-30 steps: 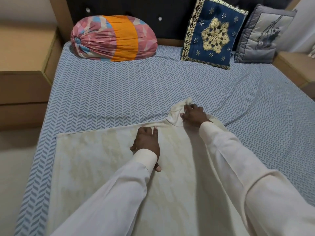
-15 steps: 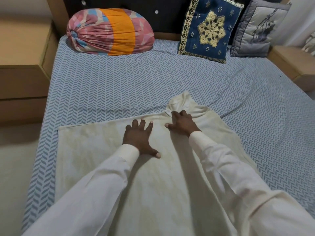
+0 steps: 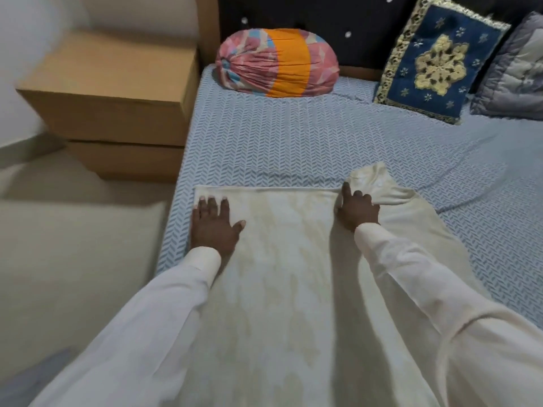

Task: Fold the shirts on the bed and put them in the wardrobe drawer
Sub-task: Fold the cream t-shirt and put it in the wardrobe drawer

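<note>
We judge the task to be at an early stage. One cream shirt (image 3: 288,259) lies spread across the bed (image 3: 264,136), filling the centre and lower part of the frame. Its far edge is straight, and a rumpled flap (image 3: 379,183) sticks up right of centre.

Our left hand (image 3: 214,227) rests flat on the shirt's far left corner with the fingers straight and released, which looks like smoothing. Our right hand (image 3: 357,214) sits at the base of the flap with its index finger extended and the others bent. We cannot tell whether it pinches the cloth or only presses it.

The shirt looks partly folded at most. Finishing the fold and carrying it to the wardrobe drawer are both left to do. We see no drawer or other shirts.
</note>
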Action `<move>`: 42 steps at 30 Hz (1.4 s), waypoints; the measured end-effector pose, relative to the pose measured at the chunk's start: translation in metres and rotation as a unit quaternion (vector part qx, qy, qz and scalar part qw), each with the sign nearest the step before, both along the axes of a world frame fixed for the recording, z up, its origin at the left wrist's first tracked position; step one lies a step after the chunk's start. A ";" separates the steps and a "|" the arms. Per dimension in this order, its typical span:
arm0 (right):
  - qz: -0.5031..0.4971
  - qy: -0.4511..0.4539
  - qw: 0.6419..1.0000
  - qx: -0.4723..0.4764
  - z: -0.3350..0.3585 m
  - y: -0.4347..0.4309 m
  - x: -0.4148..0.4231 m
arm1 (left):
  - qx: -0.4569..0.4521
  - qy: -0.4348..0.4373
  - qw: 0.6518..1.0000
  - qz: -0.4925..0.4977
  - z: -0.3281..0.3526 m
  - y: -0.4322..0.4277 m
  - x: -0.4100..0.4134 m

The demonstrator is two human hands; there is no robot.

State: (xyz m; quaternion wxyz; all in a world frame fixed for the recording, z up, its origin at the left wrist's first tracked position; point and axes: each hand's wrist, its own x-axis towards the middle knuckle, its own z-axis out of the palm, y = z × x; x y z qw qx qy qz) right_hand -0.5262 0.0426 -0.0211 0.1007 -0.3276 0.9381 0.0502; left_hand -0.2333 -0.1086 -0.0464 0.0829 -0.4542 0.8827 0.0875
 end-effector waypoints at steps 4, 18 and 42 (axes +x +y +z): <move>0.136 0.052 0.984 -0.105 -0.004 0.025 0.092 | 0.030 0.012 0.996 -0.079 0.011 0.065 0.044; 0.156 -0.159 0.965 -0.135 0.014 0.196 0.222 | 0.081 0.039 0.949 -0.302 0.028 0.254 0.112; 0.127 0.049 0.989 -0.059 -0.024 0.336 0.212 | -0.022 -0.196 0.959 -0.202 0.037 0.239 0.184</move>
